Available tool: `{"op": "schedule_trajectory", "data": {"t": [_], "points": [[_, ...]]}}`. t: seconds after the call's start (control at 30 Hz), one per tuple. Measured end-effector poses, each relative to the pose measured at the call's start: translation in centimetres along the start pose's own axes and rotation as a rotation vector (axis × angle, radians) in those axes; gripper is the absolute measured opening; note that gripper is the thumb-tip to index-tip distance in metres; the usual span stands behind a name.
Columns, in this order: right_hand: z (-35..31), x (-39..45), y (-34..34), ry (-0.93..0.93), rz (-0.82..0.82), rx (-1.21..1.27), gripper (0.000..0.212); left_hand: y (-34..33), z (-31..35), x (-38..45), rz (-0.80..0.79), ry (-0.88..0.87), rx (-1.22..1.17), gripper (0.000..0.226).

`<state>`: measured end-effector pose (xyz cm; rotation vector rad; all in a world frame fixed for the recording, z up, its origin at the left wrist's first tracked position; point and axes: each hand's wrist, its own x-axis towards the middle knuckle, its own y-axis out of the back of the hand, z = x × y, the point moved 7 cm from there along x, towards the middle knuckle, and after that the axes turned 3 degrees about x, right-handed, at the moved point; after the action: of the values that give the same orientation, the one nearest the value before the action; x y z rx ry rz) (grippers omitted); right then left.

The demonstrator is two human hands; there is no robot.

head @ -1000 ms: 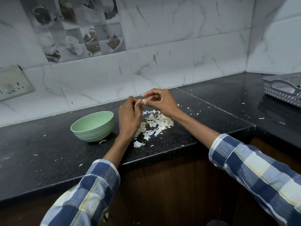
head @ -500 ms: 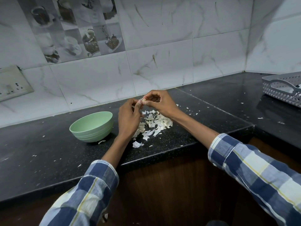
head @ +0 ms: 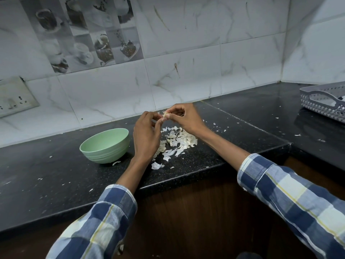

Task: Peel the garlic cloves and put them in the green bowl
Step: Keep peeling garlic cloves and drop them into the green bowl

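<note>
Black counter (head: pixel 233 146), green bowl (head: pixel 104 146), contents hidden.

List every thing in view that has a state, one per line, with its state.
garlic clove: pinched between both hands above the counter, partly skinned.
left hand: fingers curled, pinching the clove.
right hand: fingers curled, pinching the clove.
green bowl: upright on the counter, inside hidden.
peel pile: loose, scattered on the counter under the hands.
grey basket: upright on the counter, far right.

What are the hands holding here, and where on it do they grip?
A garlic clove, pinched between the fingertips of the left hand and right hand, one from each side, above the peel pile.
</note>
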<state>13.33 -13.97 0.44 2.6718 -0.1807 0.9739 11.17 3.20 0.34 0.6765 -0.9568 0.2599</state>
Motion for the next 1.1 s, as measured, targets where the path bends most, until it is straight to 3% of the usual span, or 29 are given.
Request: {"op": "schedule_trajectory", "data": {"t": [0.27,0.67,0.97,1.1], "points": [[-0.2,0.0,-0.3,0.007,-0.05,0.019,0.014,0.4,-0.3,0.0,0.035,0.022,-0.03,0.02],[-0.4,-0.2,-0.3,-0.001,-0.07,0.025,0.013,-0.4,-1.9,0.0,-0.02,0.282,-0.282,0.011],[0.1,-0.2,-0.6,-0.038,-0.08,0.124,0.024,-0.5,-1.4,0.2,0.006,0.178,-0.148,0.016],[0.5,-0.2,-0.8,-0.064,-0.078,0.148,0.014,-0.7,-1.5,0.1,0.008,0.142,-0.134,0.016]]}}
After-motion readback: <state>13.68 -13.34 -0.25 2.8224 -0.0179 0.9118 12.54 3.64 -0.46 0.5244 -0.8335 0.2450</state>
